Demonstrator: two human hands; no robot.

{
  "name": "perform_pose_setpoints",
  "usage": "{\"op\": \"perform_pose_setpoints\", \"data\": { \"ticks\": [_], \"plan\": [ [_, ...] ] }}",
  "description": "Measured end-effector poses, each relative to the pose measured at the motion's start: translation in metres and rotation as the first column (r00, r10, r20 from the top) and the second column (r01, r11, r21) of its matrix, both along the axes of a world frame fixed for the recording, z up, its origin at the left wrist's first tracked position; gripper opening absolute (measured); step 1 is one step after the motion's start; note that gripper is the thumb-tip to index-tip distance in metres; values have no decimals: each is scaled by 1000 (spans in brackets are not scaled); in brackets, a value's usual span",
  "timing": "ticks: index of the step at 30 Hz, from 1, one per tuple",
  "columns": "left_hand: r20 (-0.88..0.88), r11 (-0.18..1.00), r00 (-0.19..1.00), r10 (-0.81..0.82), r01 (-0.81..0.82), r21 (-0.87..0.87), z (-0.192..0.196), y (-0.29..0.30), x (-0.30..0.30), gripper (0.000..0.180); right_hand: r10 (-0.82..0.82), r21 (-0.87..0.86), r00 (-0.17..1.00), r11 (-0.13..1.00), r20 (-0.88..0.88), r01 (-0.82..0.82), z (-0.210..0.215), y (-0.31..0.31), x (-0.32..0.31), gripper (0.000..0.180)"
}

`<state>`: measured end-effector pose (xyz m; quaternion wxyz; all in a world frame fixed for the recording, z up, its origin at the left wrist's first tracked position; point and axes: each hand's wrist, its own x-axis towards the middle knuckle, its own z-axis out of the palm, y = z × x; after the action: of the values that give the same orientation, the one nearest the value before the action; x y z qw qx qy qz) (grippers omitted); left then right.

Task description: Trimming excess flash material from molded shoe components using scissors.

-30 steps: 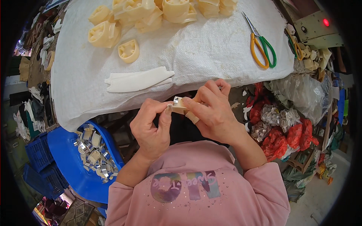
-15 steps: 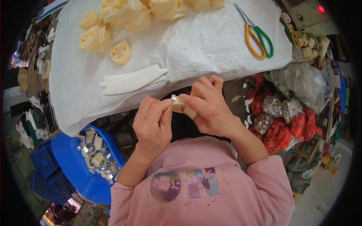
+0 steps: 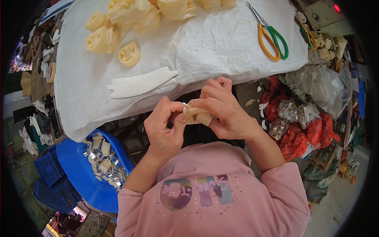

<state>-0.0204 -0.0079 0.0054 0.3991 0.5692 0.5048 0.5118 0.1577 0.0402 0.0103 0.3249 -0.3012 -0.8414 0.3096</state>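
Note:
Just off the table's near edge, both hands hold a cream strap (image 3: 193, 117) bent into a loop. My left hand (image 3: 164, 125) pinches its left end between thumb and forefinger, where a small shiny silver piece (image 3: 185, 105) shows; most of that piece is hidden by the fingers. Closed on the strap's right side is my right hand (image 3: 225, 112), its thumb near the silver piece. Two or so flat white strips (image 3: 142, 83) lie overlapped on the table, beyond my left hand. A single cream coil (image 3: 129, 54) rests behind them.
A white woven sheet covers the table (image 3: 205, 51). More cream coils (image 3: 134, 15) are heaped at its far left. Scissors (image 3: 272, 39) with orange and green handles lie at right. A blue chair-like container (image 3: 85, 170) holds silver buckles (image 3: 104, 162). Red bags (image 3: 294, 142) sit at right.
My left thumb and fingers have shifted on the strap's end, and the strap's loop shows more openly between the hands. The silver piece is now more covered by the fingers.

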Motion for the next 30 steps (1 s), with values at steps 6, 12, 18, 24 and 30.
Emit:
{"op": "perform_pose_setpoints", "data": {
  "ticks": [6, 12, 18, 24, 30],
  "plan": [
    [-218, 963, 976, 28, 33, 268, 2, 5, 1, 26, 95, -21, 991, 995, 98, -94, 5, 2, 0, 33],
    [66, 1000, 998, 7, -8, 5, -3, 0, 2, 24, 88, -11, 994, 996, 60, -88, 2, 3, -2, 33],
    [81, 973, 997, -13, -6, 229, -14, 3, -6, 25, 53, 3, 996, 999, -66, -53, 4, 11, 0, 36],
    [9, 992, 1000, 8, -9, 127, -6, -2, -4, 21, 115, -104, 990, 987, -86, -124, 3, 10, -2, 38],
    [85, 998, 996, -38, 34, 51, -10, -3, -6, 24, 132, -63, 990, 989, -39, -135, 1, 11, -3, 36]
  ]
}}
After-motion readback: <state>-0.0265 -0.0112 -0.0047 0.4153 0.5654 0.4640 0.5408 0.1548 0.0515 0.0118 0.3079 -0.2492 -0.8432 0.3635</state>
